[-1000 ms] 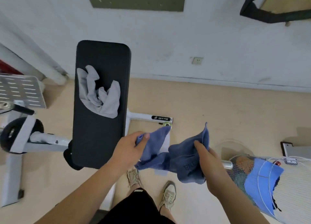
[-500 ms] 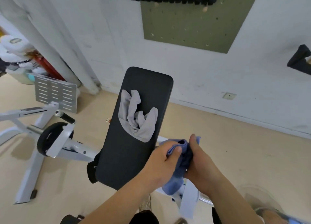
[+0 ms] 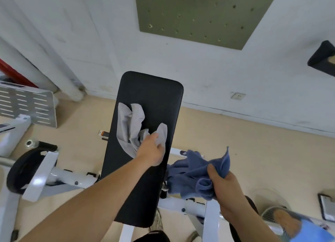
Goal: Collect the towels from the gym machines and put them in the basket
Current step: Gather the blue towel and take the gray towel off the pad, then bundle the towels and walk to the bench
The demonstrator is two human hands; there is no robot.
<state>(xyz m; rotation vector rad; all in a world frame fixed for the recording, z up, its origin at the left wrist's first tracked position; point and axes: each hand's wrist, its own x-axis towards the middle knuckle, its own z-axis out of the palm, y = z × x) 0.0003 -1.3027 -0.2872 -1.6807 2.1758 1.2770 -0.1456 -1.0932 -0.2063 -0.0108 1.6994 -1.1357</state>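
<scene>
The grey towel [image 3: 135, 128] lies crumpled on the black bench [image 3: 145, 151], its near corner pinched in the fingers [image 3: 159, 147] of the left hand [image 3: 151, 152]. To the right of those fingers, off the bench edge, the blue towel [image 3: 192, 176] hangs bunched in the right hand [image 3: 224, 187], whose fingers are curled tight around it (thumb on top). Low at the right, beyond that hand, the wire basket [image 3: 272, 214] shows blue cloth inside

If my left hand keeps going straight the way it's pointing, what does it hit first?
The grey towel on the bench: your left hand is already at its near edge, apparently touching it. Past that, bare pad.
</scene>
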